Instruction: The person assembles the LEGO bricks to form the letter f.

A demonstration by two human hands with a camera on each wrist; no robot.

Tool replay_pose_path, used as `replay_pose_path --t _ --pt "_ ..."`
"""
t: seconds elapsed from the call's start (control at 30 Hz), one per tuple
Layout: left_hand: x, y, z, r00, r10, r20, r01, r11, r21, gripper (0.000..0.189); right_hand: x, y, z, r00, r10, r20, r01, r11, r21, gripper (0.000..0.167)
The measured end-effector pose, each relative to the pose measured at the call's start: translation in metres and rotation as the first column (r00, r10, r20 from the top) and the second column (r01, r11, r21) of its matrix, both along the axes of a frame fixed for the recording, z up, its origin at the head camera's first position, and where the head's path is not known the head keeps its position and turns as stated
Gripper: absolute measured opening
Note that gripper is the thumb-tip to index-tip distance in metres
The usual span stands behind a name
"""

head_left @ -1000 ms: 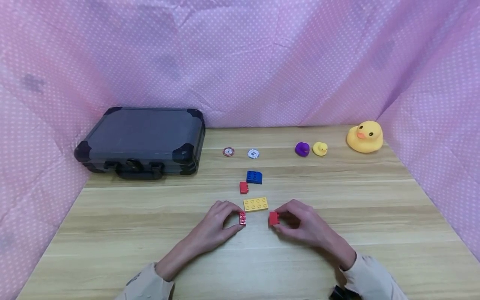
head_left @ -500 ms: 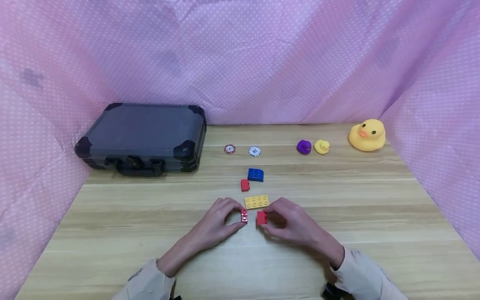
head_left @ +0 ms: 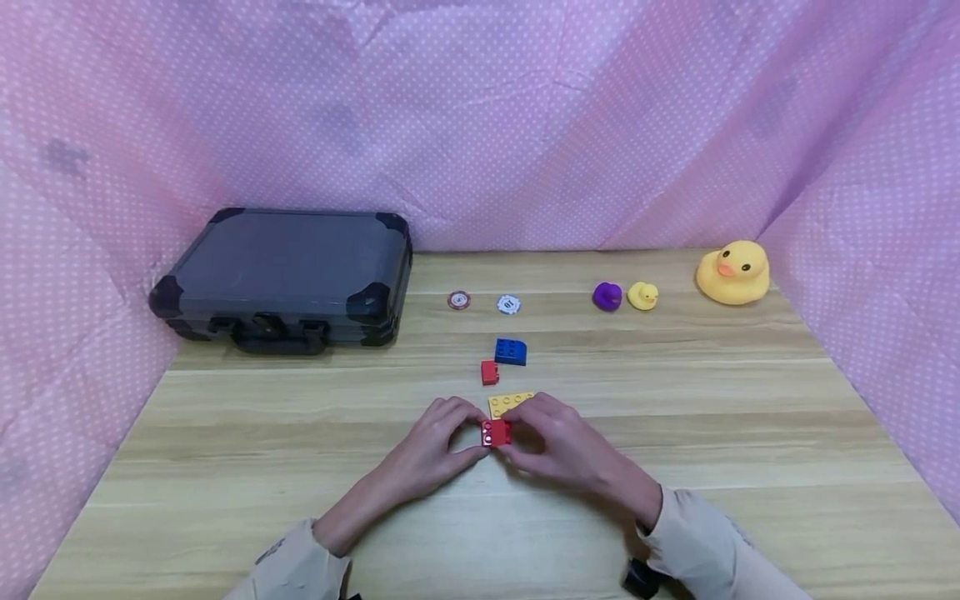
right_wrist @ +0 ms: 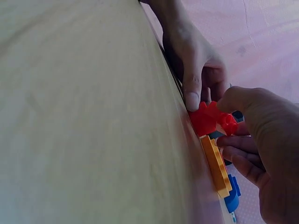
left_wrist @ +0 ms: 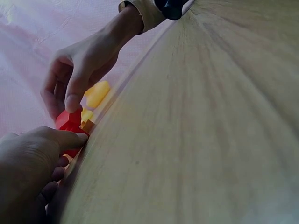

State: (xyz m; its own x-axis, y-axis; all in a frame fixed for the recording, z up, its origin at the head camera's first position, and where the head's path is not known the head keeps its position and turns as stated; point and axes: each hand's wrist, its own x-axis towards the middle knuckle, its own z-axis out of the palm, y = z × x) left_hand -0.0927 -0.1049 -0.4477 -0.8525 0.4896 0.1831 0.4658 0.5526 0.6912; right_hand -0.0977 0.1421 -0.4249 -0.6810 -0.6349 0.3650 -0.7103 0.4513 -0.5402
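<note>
My left hand (head_left: pixel 431 446) pinches a red toy brick (head_left: pixel 487 434) between thumb and fingers, low over the table, studs facing up. From the right, my right hand (head_left: pixel 566 446) pinches a second red brick (right_wrist: pixel 227 124), turned on its side with its studs pointing right. In the head view this brick overlaps the right part of the left one; the right wrist view shows the two right against each other. Just behind lies a yellow eight-stud brick (head_left: pixel 501 405), partly covered by the right fingers. Farther back are another red brick (head_left: pixel 489 372) and a blue brick (head_left: pixel 511 352).
A closed grey case (head_left: pixel 292 267) with black corners stands at the back left. Two poker chips, one red-edged (head_left: pixel 459 300) and one white (head_left: pixel 508 304), lie behind the bricks. At back right sit a purple duck (head_left: pixel 607 296), a small yellow duck (head_left: pixel 642 295) and a large yellow duck (head_left: pixel 732 272).
My right hand has moved left with its red brick, closing the gap to the brick in my left hand. It now covers part of the yellow brick. The left hand has hardly moved.
</note>
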Motion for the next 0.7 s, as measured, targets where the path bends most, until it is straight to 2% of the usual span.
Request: replay_pose_path --t 0.2,0.37,0.7 --pt "0.001 -0.001 0.000 1.000 -0.003 0.005 0.003 1.000 -0.005 0.035 -0.001 -0.005 -0.002 0.999 -0.011 -0.047 0.012 1.000 0.001 0.038" --pt "0.001 0.000 0.000 1.000 -0.006 -0.005 0.006 1.000 -0.015 0.037 0.000 -0.008 -0.001 0.998 -0.023 -0.053 0.024 1.000 0.011 0.037" --pt "0.002 0.000 0.001 1.000 0.003 -0.011 -0.004 0.999 -0.038 0.037 -0.002 -0.015 -0.001 1.000 -0.028 -0.014 0.028 0.999 0.015 0.036"
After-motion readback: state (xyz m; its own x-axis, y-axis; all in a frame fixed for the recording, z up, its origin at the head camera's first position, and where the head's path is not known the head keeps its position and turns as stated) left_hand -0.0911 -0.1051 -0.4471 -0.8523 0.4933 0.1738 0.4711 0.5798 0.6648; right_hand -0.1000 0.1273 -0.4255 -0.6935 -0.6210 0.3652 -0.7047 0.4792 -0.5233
